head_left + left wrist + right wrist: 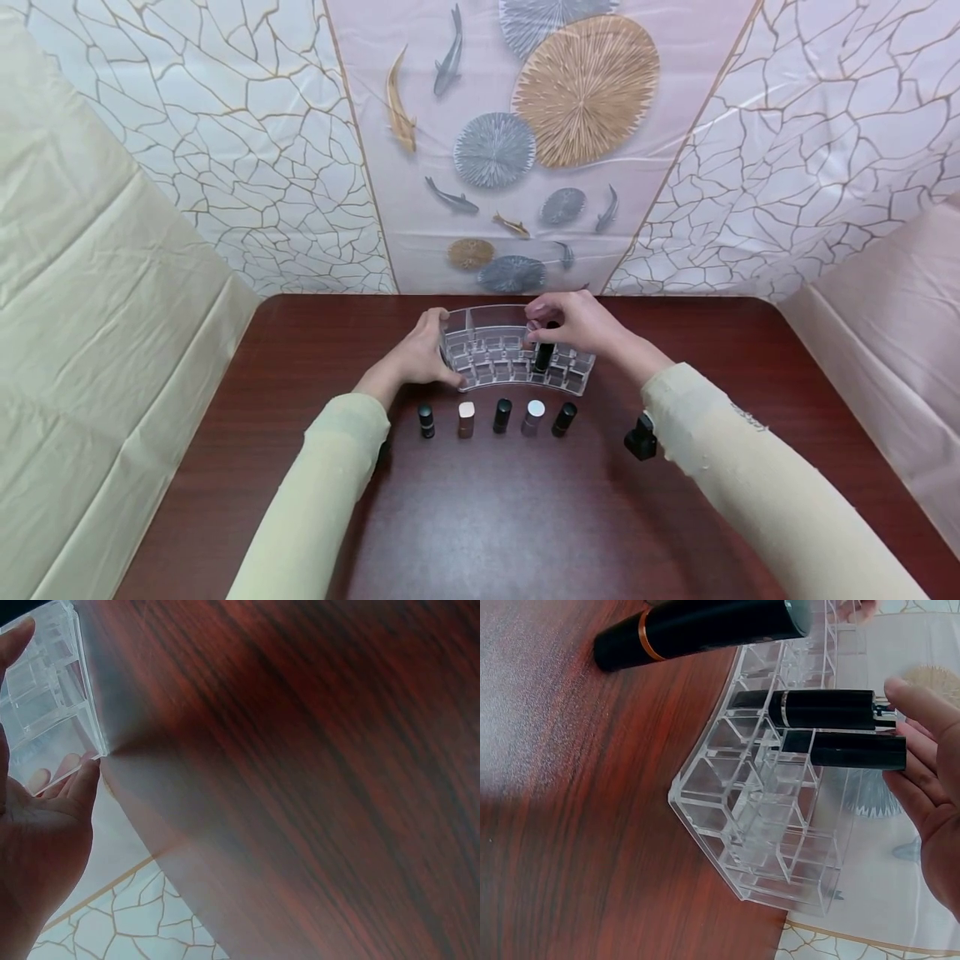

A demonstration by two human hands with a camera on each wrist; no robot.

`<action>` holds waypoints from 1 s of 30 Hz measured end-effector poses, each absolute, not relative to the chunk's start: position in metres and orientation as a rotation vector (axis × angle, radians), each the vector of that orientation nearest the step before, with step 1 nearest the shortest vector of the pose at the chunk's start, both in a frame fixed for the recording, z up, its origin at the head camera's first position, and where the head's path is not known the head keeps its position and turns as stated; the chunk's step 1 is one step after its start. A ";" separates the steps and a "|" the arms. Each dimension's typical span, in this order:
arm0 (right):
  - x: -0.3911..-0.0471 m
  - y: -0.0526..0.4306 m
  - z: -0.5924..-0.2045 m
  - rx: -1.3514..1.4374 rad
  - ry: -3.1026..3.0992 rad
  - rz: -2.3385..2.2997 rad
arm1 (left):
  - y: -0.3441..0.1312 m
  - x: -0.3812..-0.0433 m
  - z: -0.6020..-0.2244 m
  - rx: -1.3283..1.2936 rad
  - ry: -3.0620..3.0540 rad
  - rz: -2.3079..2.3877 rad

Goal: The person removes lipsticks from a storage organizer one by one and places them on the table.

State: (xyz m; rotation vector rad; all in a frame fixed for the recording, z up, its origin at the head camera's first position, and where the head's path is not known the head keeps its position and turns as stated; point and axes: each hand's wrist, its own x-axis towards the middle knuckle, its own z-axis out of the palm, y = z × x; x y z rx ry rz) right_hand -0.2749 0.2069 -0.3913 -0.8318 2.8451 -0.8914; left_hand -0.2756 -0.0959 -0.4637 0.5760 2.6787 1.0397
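A clear lipstick organizer (510, 373), curved and stepped with rows of small compartments, stands near the table's back edge. My left hand (420, 354) grips its left end, thumb in front and fingers behind. Two black lipsticks stand in compartments towards its right: one with a silver band (825, 709) and a plain one (859, 750) beside it. My right hand (573, 323) is at their tops, thumb and fingers parted around them. Whether it touches either one is hard to tell. In the left wrist view the left fingers (82, 787) lie against the clear wall.
Several lipsticks stand in a row in front of the organizer: black ones (427, 421), one with a pinkish top (467, 419) and one with a silvery top (534, 417). The dark red wooden table (495, 517) reaches back to a patterned wall covering (495, 250).
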 end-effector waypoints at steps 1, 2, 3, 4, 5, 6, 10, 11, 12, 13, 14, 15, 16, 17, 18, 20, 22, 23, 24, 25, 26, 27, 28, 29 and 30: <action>-0.275 0.207 -0.392 -0.833 2.847 -0.894 | -0.096 -0.276 -0.464 0.577 2.681 1.039; -0.275 0.207 -0.393 -0.839 2.848 -0.897 | -0.095 -0.276 -0.463 0.579 2.683 1.038; -0.275 0.207 -0.394 -0.843 2.851 -0.899 | -0.095 -0.276 -0.463 0.582 2.686 1.037; -0.275 0.206 -0.394 -0.848 2.855 -0.901 | -0.095 -0.276 -0.463 0.584 2.687 1.036; -0.275 0.206 -0.394 -0.852 2.859 -0.904 | -0.095 -0.276 -0.463 0.586 2.688 1.036; -0.274 0.205 -0.395 -0.856 2.863 -0.909 | -0.095 -0.276 -0.464 0.589 2.689 1.036; -0.274 0.204 -0.393 -0.872 2.880 -0.925 | -0.094 -0.276 -0.464 0.595 2.691 1.038; -0.274 0.204 -0.393 -0.876 2.884 -0.931 | -0.094 -0.276 -0.464 0.596 2.692 1.038; -0.274 0.204 -0.392 -0.882 2.886 -0.939 | -0.094 -0.276 -0.464 0.597 2.692 1.039; -0.274 0.204 -0.390 -0.889 2.887 -0.947 | -0.094 -0.276 -0.464 0.596 2.692 1.039; -0.274 0.203 -0.389 -0.895 2.892 -0.951 | -0.094 -0.276 -0.464 0.595 2.692 1.038; -0.273 0.203 -0.387 -0.905 2.895 -0.953 | -0.095 -0.276 -0.464 0.594 2.691 1.038; -0.273 0.203 -0.384 -0.916 2.897 -0.958 | -0.095 -0.276 -0.464 0.592 2.691 1.037; -0.272 0.203 -0.382 -0.929 2.905 -0.954 | -0.095 -0.276 -0.464 0.591 2.689 1.038; -0.272 0.204 -0.379 -0.946 2.911 -0.951 | -0.095 -0.276 -0.464 0.589 2.687 1.040; -0.270 0.204 -0.372 -0.975 2.930 -0.933 | -0.095 -0.276 -0.464 0.588 2.686 1.041; -0.267 0.204 -0.365 -0.996 2.936 -0.930 | -0.095 -0.276 -0.465 0.589 2.688 1.041; -0.266 0.204 -0.362 -1.003 2.937 -0.929 | -0.095 -0.276 -0.465 0.588 2.688 1.043; -0.265 0.205 -0.359 -1.007 2.930 -0.935 | -0.096 -0.276 -0.465 0.589 2.690 1.043; -0.264 0.205 -0.356 -1.006 2.926 -0.937 | -0.096 -0.275 -0.465 0.588 2.692 1.039; -0.263 0.206 -0.353 -1.003 2.921 -0.941 | -0.096 -0.275 -0.465 0.587 2.693 1.039; -0.262 0.206 -0.351 -1.002 2.915 -0.949 | -0.096 -0.275 -0.465 0.587 2.695 1.036; -0.261 0.207 -0.349 -1.004 2.912 -0.950 | -0.096 -0.275 -0.465 0.586 2.695 1.035; -0.259 0.208 -0.347 -1.006 2.913 -0.946 | -0.096 -0.275 -0.464 0.585 2.695 1.035; -0.258 0.209 -0.345 -1.013 2.916 -0.942 | -0.096 -0.275 -0.464 0.584 2.696 1.035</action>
